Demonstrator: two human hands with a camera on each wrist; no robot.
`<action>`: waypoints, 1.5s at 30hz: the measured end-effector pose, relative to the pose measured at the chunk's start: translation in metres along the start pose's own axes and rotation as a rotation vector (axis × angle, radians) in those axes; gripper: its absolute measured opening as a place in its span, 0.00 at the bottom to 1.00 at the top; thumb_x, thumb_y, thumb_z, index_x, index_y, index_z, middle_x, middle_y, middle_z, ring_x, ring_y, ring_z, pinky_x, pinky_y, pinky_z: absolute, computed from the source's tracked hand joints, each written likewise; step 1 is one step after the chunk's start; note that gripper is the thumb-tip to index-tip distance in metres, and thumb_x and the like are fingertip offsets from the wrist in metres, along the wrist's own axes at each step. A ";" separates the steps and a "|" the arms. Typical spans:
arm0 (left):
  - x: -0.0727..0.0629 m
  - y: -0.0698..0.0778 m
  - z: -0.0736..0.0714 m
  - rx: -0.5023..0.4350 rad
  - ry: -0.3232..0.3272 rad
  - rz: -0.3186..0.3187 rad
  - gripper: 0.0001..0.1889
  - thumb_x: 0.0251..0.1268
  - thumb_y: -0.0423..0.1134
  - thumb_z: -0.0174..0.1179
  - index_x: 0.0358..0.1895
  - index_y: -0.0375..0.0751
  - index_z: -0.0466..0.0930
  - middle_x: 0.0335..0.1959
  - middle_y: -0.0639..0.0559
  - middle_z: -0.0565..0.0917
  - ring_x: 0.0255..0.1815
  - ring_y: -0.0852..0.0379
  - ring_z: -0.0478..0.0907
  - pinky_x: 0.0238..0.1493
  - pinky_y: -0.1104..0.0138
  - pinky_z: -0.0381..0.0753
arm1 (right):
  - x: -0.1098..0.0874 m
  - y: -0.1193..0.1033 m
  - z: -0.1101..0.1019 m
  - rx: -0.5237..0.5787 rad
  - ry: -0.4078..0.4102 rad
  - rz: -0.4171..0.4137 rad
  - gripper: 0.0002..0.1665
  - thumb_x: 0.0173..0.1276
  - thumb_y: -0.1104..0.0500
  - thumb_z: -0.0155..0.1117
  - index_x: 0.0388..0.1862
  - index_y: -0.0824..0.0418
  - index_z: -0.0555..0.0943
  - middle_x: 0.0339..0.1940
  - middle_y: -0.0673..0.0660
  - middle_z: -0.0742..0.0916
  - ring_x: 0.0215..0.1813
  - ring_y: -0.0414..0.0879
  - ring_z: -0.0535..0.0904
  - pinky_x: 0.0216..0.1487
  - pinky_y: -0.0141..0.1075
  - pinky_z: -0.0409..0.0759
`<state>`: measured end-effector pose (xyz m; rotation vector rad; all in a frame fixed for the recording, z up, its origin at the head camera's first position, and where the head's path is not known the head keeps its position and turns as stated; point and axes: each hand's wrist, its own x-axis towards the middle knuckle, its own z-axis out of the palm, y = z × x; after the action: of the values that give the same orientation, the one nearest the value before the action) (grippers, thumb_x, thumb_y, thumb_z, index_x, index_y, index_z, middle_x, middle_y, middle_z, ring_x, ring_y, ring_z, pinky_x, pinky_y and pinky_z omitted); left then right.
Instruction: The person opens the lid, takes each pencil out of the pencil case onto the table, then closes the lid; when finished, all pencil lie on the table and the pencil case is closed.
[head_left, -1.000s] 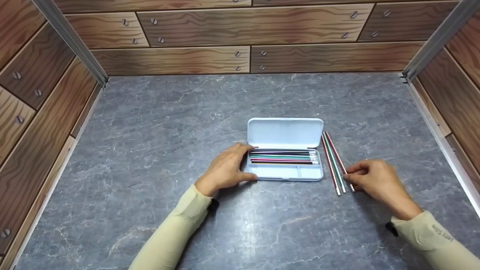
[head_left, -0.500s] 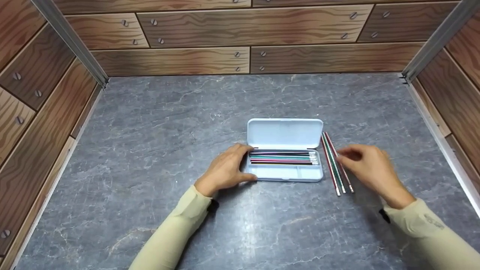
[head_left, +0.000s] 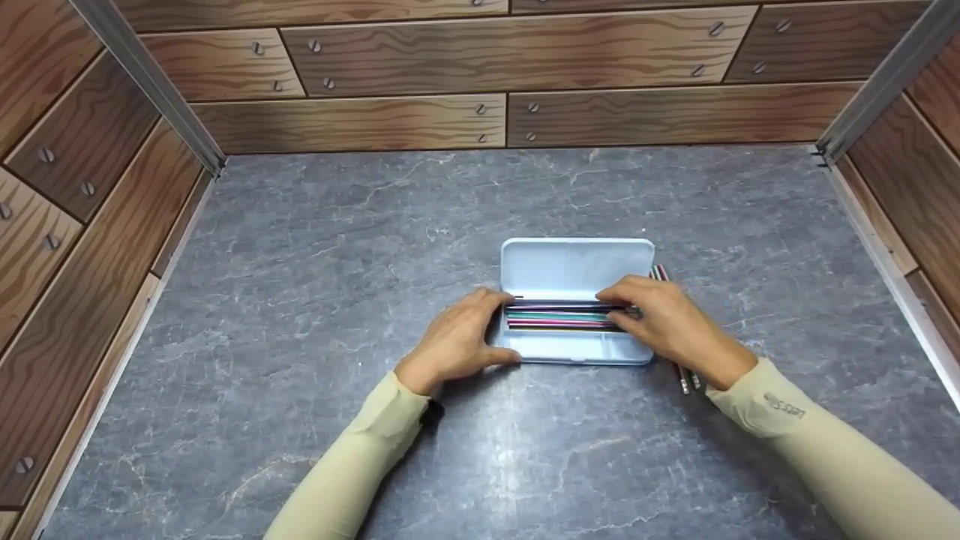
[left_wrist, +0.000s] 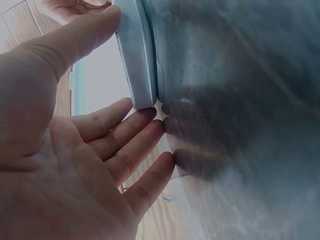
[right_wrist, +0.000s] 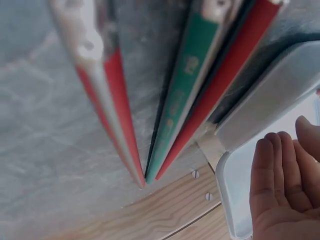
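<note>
A light-blue pencil case (head_left: pixel 551 348) lies with its lid raised, several pencils (head_left: pixel 559 321) side by side in its rear compartment. My left hand (head_left: pixel 459 336) holds the case's left end, thumb at the front edge and fingers at the back corner; in the left wrist view the thumb and fingertips touch the case wall (left_wrist: pixel 137 60). Over the right end of those pencils is my right hand (head_left: pixel 660 319), hiding their eraser ends. Its fingers (right_wrist: pixel 272 175) look straight in the right wrist view. Beside the case lie a green pencil (right_wrist: pixel 182 90) and two red ones, partly covered by the right hand in the head view.
Grey marbled tabletop (head_left: pixel 337 225) surrounds the case. Wood-patterned panels (head_left: pixel 360 124) wall the back and both sides, with metal posts (head_left: pixel 862 97) at the rear corners. The case's smaller front compartments show no pencils.
My right hand has left the loose pencils on the table and moved left over the pencils in the case. My left hand stays at the case's left end. The head view has shifted slightly.
</note>
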<state>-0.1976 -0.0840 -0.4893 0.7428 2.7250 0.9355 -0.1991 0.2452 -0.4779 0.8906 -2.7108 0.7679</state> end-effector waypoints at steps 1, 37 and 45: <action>0.000 0.000 0.000 0.002 -0.002 0.000 0.44 0.62 0.50 0.84 0.79 0.40 0.75 0.72 0.43 0.83 0.76 0.43 0.80 0.79 0.45 0.79 | 0.000 0.000 0.001 -0.019 -0.017 -0.002 0.16 0.68 0.71 0.80 0.54 0.65 0.92 0.48 0.58 0.95 0.50 0.55 0.93 0.56 0.51 0.93; 0.001 0.001 -0.001 0.003 -0.005 0.004 0.45 0.61 0.50 0.85 0.79 0.40 0.75 0.71 0.43 0.83 0.74 0.43 0.80 0.78 0.45 0.80 | 0.000 0.000 0.005 -0.141 -0.030 -0.104 0.08 0.67 0.72 0.79 0.41 0.61 0.93 0.37 0.55 0.90 0.39 0.47 0.88 0.43 0.45 0.91; 0.000 -0.001 -0.001 -0.003 0.003 0.005 0.46 0.61 0.50 0.85 0.79 0.39 0.75 0.72 0.43 0.83 0.75 0.42 0.80 0.79 0.45 0.79 | 0.002 -0.005 0.000 -0.063 -0.050 -0.069 0.10 0.66 0.72 0.80 0.43 0.61 0.94 0.39 0.55 0.92 0.41 0.48 0.90 0.47 0.45 0.93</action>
<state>-0.1986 -0.0848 -0.4892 0.7489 2.7254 0.9418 -0.1981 0.2410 -0.4751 0.9961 -2.7144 0.6514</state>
